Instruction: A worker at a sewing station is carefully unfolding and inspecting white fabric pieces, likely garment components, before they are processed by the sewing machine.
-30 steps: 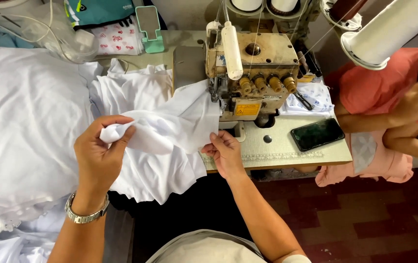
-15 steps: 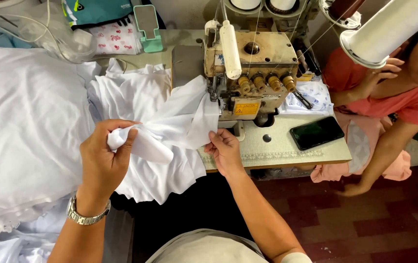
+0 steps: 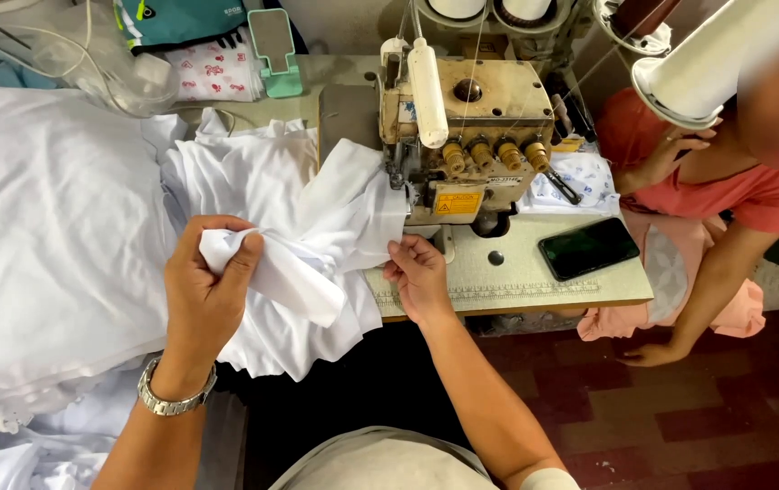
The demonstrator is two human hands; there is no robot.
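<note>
1. Head view, left hand (image 3: 208, 290): its grip is closed around a bunched fold of the white cloth (image 3: 317, 236), thumb over the top and fingers wrapped beneath. Against the picture a second ago, the hand has lifted slightly and gathered more of the fold into its fist; then it pinched only a looser edge.

2. Head view, right hand (image 3: 418, 277): it lies on the tabletop (image 3: 516, 272) just in front of the sewing machine (image 3: 462, 136). Its fingertips pinch the cloth's edge close to the machine's foot, and the grip is nearly shut on that edge. It has barely moved across the three pictures.

3. The cloth runs from the left fist across to the machine. One flap stands up against the machine's left side, and the rest hangs off the tabletop's front edge. It looks drawn a little tauter between the two hands than before, which I judge to mean the edge is being lined up at the foot.

4. A dark phone (image 3: 589, 247) lies on the tabletop to the right, untouched.

5. Another person in a coral top (image 3: 752, 191) at the right edge has leaned lower, with one hand now down on the floor.
</note>
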